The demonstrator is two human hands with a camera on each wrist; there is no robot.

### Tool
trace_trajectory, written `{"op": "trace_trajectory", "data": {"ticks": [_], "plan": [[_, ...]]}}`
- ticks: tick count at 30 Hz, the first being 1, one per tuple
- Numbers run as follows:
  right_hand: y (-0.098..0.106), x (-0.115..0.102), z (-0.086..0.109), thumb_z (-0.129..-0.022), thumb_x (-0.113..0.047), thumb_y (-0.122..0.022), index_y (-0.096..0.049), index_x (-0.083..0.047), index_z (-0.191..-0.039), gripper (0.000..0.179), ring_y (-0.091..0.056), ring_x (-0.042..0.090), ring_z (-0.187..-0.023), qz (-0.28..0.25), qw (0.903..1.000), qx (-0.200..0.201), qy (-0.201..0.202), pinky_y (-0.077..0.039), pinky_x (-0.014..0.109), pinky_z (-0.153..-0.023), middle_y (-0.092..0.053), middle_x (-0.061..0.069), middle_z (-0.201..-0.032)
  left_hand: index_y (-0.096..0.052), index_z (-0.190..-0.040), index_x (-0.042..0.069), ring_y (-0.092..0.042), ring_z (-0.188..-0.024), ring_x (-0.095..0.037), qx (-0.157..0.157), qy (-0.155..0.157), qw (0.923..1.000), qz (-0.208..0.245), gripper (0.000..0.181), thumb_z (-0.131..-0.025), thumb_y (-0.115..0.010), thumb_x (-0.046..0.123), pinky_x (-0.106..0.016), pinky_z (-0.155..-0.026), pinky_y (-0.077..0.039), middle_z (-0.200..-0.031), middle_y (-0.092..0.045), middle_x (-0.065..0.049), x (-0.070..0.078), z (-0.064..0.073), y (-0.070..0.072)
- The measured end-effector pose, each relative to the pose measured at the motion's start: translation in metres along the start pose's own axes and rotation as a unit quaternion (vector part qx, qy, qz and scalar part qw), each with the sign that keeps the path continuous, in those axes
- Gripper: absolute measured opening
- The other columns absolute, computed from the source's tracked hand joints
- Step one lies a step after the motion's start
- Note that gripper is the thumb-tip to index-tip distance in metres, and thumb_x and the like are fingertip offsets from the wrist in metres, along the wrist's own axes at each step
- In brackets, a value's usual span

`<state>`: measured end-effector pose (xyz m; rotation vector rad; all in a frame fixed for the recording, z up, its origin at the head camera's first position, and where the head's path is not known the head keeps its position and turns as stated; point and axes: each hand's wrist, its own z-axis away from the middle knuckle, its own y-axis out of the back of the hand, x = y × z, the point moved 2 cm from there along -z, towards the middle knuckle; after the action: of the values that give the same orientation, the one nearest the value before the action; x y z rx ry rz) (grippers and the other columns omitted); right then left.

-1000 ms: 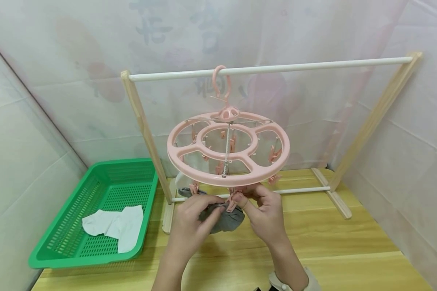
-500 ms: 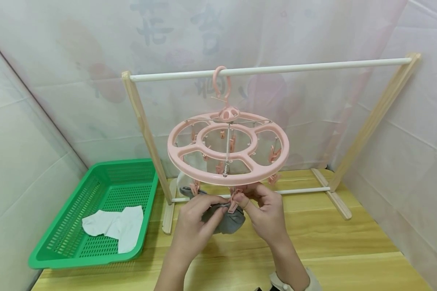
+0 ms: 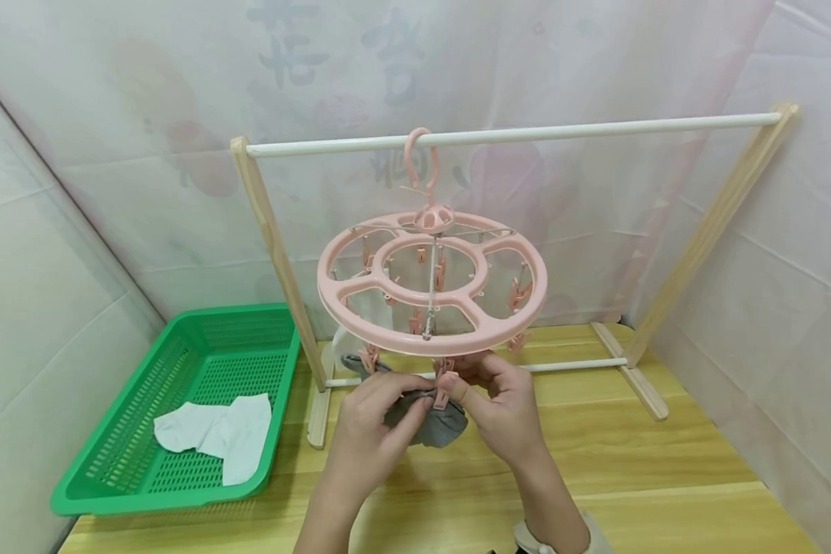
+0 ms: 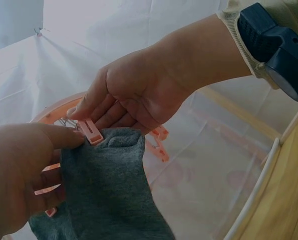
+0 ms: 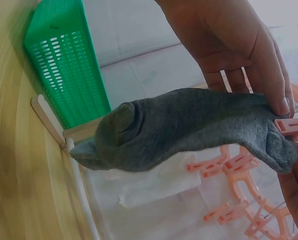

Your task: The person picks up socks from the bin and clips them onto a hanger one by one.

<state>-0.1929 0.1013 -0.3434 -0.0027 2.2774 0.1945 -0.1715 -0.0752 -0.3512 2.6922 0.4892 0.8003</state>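
In the head view a grey sock (image 3: 438, 428) hangs below the front rim of a round pink clip hanger (image 3: 415, 340). My left hand (image 3: 368, 422) pinches the sock's upper edge between thumb and fingers. My right hand (image 3: 504, 408) grips a pink clothespin (image 3: 440, 398), thumb on its near leg. In the left wrist view the clothespin (image 4: 91, 133) overlaps the sock's top edge beside my left thumb. The right wrist view shows the sock (image 5: 184, 120) stretched lengthwise, its toe end folded. Several other pink clips (image 5: 234, 212) dangle from the ring.
The hanger hooks over the white rod (image 3: 561, 132) of a wooden stand. A green basket (image 3: 69, 492) at left holds white socks (image 3: 231, 431). Another grey piece (image 3: 355, 363) hangs at a clip left of my hands, with white fabric (image 3: 346, 346) behind it.
My hands stay nearly in place around the sock and clothespin. The clothespin has turned slightly more upright, and the sock has shifted a little right and down.
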Motion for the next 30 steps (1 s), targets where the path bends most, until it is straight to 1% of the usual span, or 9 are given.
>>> {"op": "trace_trajectory", "data": {"ticks": [3, 5, 9, 11, 14, 18, 22, 26, 30], "plan": [[0.0, 0.0, 0.002, -0.087, 0.006, -0.071, -0.071, -0.002, -0.1, 0.015, -0.068, 0.014, -0.081, -0.003, 0.9999, -0.008, -0.012, -0.057, 0.027, -0.072, -0.071, 0.01, -0.09, -0.072, -0.105, 0.016, -0.065, -0.088, -0.009, 0.002, -0.008, 0.9999, -0.009, 0.017, -0.089, -0.075, 0.01, -0.019, -0.081, -0.05, -0.099, -0.072, 0.007, 0.004, 0.0, -0.001], [-0.001, 0.001, 0.002, -0.087, 0.006, -0.071, -0.071, -0.002, -0.101, 0.016, -0.069, 0.014, -0.083, -0.003, 0.9998, -0.011, -0.016, -0.057, 0.027, -0.073, -0.071, 0.01, -0.09, -0.072, -0.105, 0.016, -0.064, -0.09, -0.011, 0.014, -0.016, 0.9996, -0.017, 0.019, -0.088, -0.075, 0.01, -0.021, -0.084, -0.049, -0.1, -0.072, 0.006, 0.007, -0.001, 0.0], [-0.003, 0.001, 0.002, -0.087, 0.004, -0.073, -0.071, -0.004, -0.102, 0.017, -0.07, 0.014, -0.084, 0.009, 0.9995, -0.02, -0.021, -0.058, 0.028, -0.074, -0.072, 0.009, -0.092, -0.072, -0.105, 0.012, -0.063, -0.093, -0.016, 0.066, -0.05, 0.9962, -0.029, 0.018, -0.087, -0.073, 0.007, -0.025, -0.087, -0.048, -0.101, -0.072, 0.001, 0.021, -0.007, 0.008], [-0.003, 0.001, 0.002, -0.087, 0.003, -0.073, -0.071, -0.004, -0.102, 0.018, -0.07, 0.015, -0.083, 0.016, 0.9993, -0.027, -0.018, -0.058, 0.029, -0.074, -0.072, 0.008, -0.092, -0.073, -0.102, 0.009, -0.062, -0.092, -0.02, 0.098, -0.08, 0.9913, -0.035, 0.013, -0.09, -0.07, 0.007, -0.028, -0.086, -0.047, -0.099, -0.071, -0.002, 0.029, -0.012, 0.013], [-0.003, 0.002, 0.002, -0.086, 0.002, -0.074, -0.071, -0.005, -0.103, 0.019, -0.071, 0.016, -0.082, 0.033, 0.9988, -0.033, -0.014, -0.058, 0.03, -0.075, -0.072, 0.008, -0.092, -0.073, -0.097, 0.006, -0.061, -0.091, -0.027, 0.137, -0.142, 0.9789, -0.052, 0.01, -0.094, -0.064, 0.007, -0.032, -0.087, -0.048, -0.096, -0.071, -0.006, 0.04, -0.021, 0.015], [-0.002, 0.003, 0.002, -0.087, 0.002, -0.073, -0.071, -0.006, -0.104, 0.019, -0.071, 0.016, -0.083, 0.045, 0.9983, -0.036, -0.008, -0.059, 0.03, -0.077, -0.073, 0.007, -0.094, -0.074, -0.093, 0.007, -0.06, -0.097, -0.036, 0.157, -0.197, 0.9643, -0.081, 0.012, -0.095, -0.062, 0.008, -0.041, -0.094, -0.047, -0.1, -0.069, -0.011, 0.045, -0.03, 0.011], [-0.002, 0.003, 0.002, -0.088, 0.001, -0.073, -0.071, -0.006, -0.108, 0.022, -0.071, 0.016, -0.084, 0.043, 0.9981, -0.042, -0.009, -0.059, 0.032, -0.077, -0.073, 0.007, -0.096, -0.074, -0.098, 0.011, -0.055, -0.11, -0.042, 0.149, -0.193, 0.9639, -0.106, 0.011, -0.096, -0.063, 0.011, -0.048, -0.103, -0.043, -0.113, -0.067, -0.014, 0.042, -0.032, 0.007], [-0.004, 0.004, 0.002, -0.087, 0.001, -0.074, -0.071, -0.008, -0.113, 0.027, -0.071, 0.016, -0.084, 0.043, 0.9978, -0.049, -0.009, -0.059, 0.033, -0.076, -0.074, 0.006, -0.097, -0.074, -0.111, 0.017, -0.05, -0.125, -0.043, 0.123, -0.147, 0.9718, -0.137, 0.02, -0.095, -0.064, 0.012, -0.064, -0.108, -0.034, -0.126, -0.065, -0.012, 0.033, -0.03, 0.005], [-0.006, 0.006, 0.002, -0.087, 0.0, -0.075, -0.071, -0.011, -0.114, 0.029, -0.071, 0.017, -0.084, 0.05, 0.9973, -0.054, -0.008, -0.06, 0.033, -0.074, -0.074, 0.005, -0.098, -0.073, -0.116, 0.02, -0.05, -0.13, -0.04, 0.108, -0.106, 0.9767, -0.153, 0.032, -0.088, -0.067, 0.007, -0.074, -0.108, -0.025, -0.13, -0.064, -0.008, 0.025, -0.026, 0.006]]}}
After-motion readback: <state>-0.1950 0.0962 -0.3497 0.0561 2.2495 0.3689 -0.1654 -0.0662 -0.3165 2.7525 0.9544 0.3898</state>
